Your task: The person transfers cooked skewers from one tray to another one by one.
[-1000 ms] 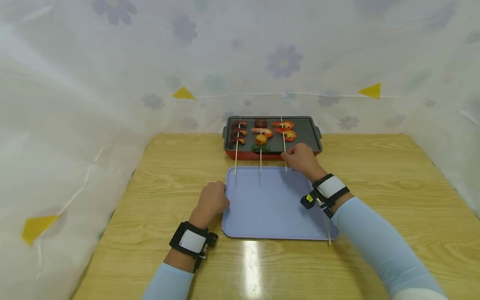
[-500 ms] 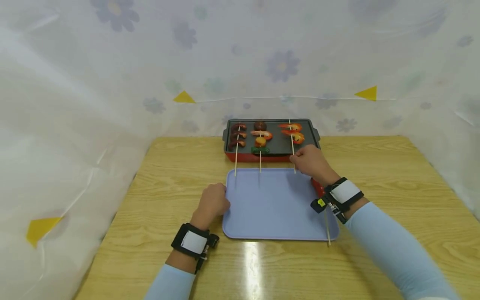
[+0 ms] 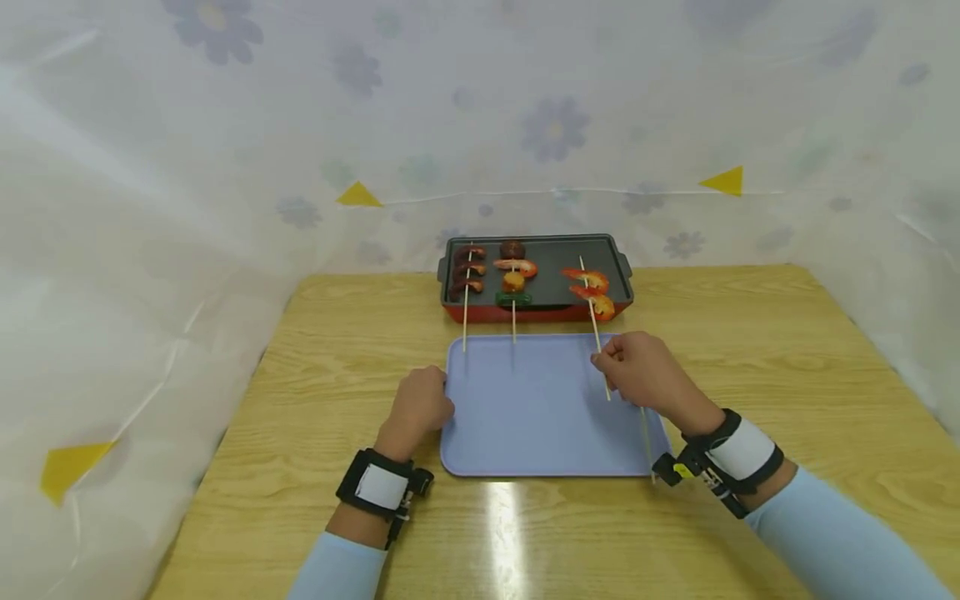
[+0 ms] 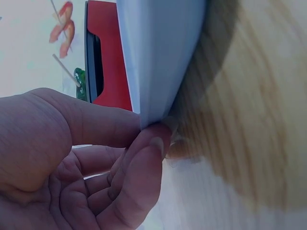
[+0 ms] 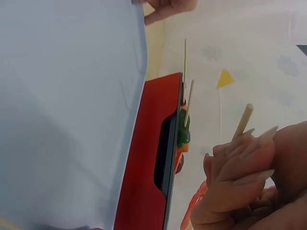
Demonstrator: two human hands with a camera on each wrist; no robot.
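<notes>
My left hand [image 3: 420, 406] pinches the left edge of a pale lilac tray [image 3: 540, 417] between thumb and fingers, as the left wrist view shows close up. My right hand [image 3: 648, 377] holds the stick of a shrimp skewer [image 3: 598, 305] above the tray's far right part. Two orange shrimp sit on that stick, over the front right of a grill pan [image 3: 551, 254]; its bare end [image 5: 243, 120] pokes out past the fingertips in the right wrist view. Another skewer [image 3: 647, 442] lies along the tray's right side, its upper part hidden by my right hand.
On the black-topped red grill lie a skewer of brown curled pieces [image 3: 470, 271] and a mixed skewer [image 3: 513, 283], their sticks reaching over the tray's far edge. A wooden table [image 3: 337, 333] bears everything. Flower-patterned sheeting [image 3: 555, 129] hangs behind it.
My right hand has moved right and then back toward me with the shrimp skewer, drawing it from the grill's middle to its front right. The left hand stays at the tray's edge.
</notes>
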